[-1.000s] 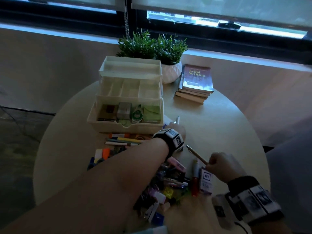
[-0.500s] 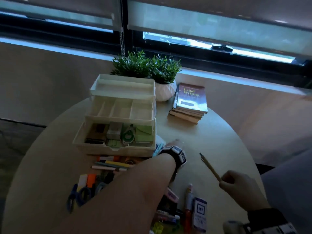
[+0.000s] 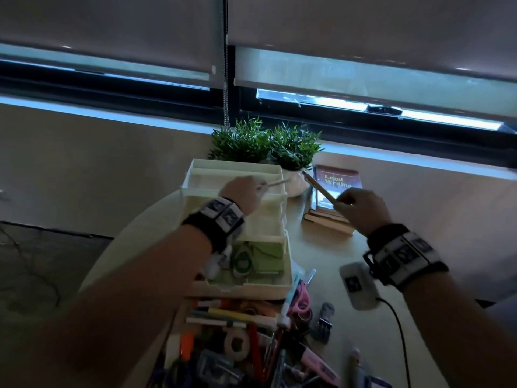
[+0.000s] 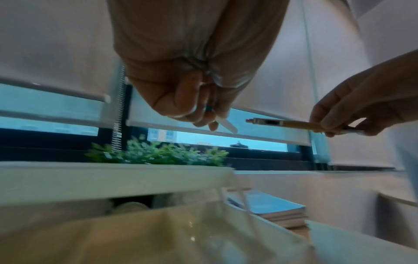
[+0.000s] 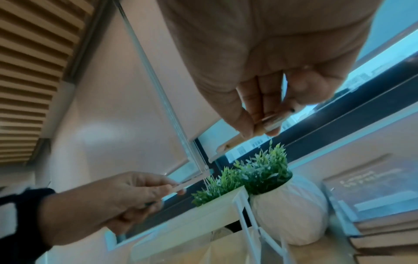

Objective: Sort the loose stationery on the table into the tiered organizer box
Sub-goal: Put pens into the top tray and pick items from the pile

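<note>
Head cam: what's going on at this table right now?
A person is sorting stationery into a tiered organizer box. The left hand pinches a slim white pen over the box's top tray. The right hand holds a tan pen in the air, off the box's right side above the stack of books. The bottom tier already holds green items. A pile of loose stationery remains on the table in front of the box.

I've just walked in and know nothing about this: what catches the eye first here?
Two raised hands, each pinching a pen: the left hand holds a white pen over the tiered organizer box, the right hand a tan pen beside it. A jumble of loose stationery lies nearer the viewer.
</note>
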